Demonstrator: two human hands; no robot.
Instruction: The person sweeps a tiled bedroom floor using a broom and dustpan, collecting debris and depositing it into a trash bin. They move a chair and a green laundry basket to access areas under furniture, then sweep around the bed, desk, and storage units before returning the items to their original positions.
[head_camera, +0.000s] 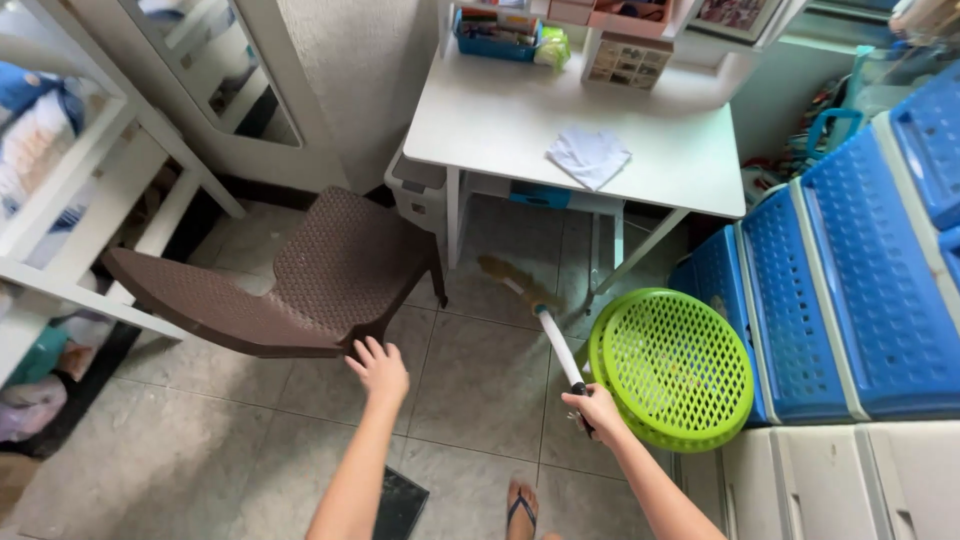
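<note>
My right hand (597, 410) is clenched around the dark grip of a broom (553, 345), whose white handle slants up and away from me to the brownish bristles lying on the tiled floor (480, 380) under the front edge of the white desk (500, 120). My left hand (379, 368) is spread, fingers loose and holding nothing, reaching toward the near edge of the brown woven plastic chair (320, 270); I cannot tell whether the fingertips touch the seat or hover just short of it. The chair stands turned sideways between the desk and a white shelf unit (90, 200) on my left. Just beside my right hand, a round lime-green basket (672, 365) leans tilted against the blue plastic drawers (850, 290). A folded white cloth (588, 155) lies on the desk top, well apart from both hands. Near the bottom of the view I see my foot in a blue sandal (521, 508) on the tiles.
</note>
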